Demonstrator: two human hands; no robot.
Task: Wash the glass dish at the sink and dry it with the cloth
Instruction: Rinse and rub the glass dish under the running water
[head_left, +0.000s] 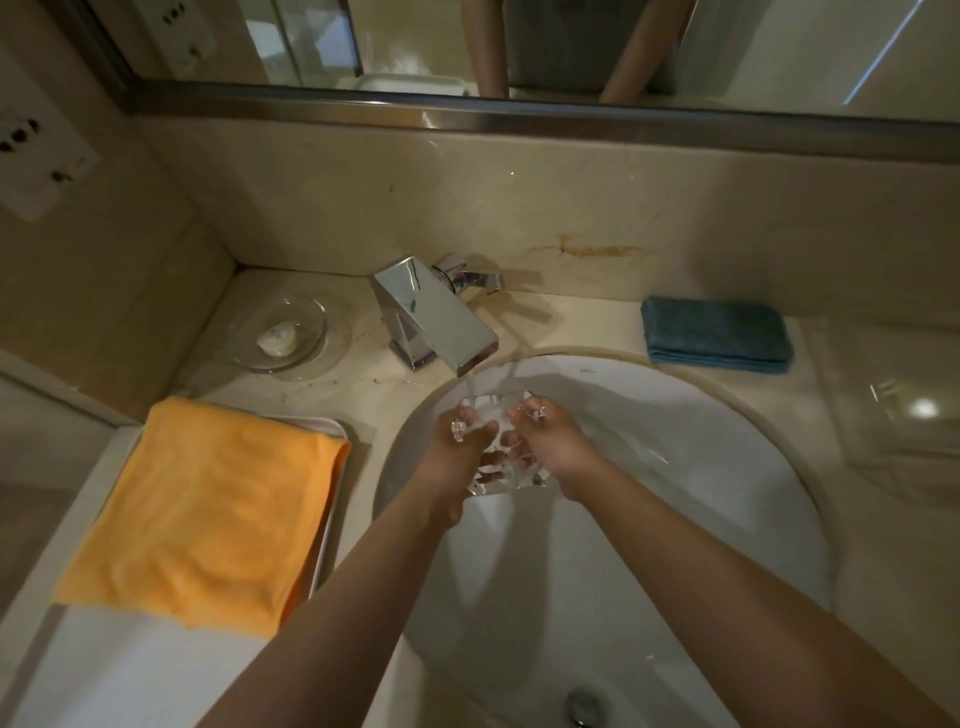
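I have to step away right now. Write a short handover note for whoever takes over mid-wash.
Left hand and right hand both grip the glass dish over the sink, under the running tap.
Done: dish is under the water, being rinsed.
Left: finish washing, shut the tap, dry the dish.
Cloths: orange cloth lies on a tray left of the sink; folded blue cloth on the counter behind it to the right.
Soap sits in a glass saucer by the tap.
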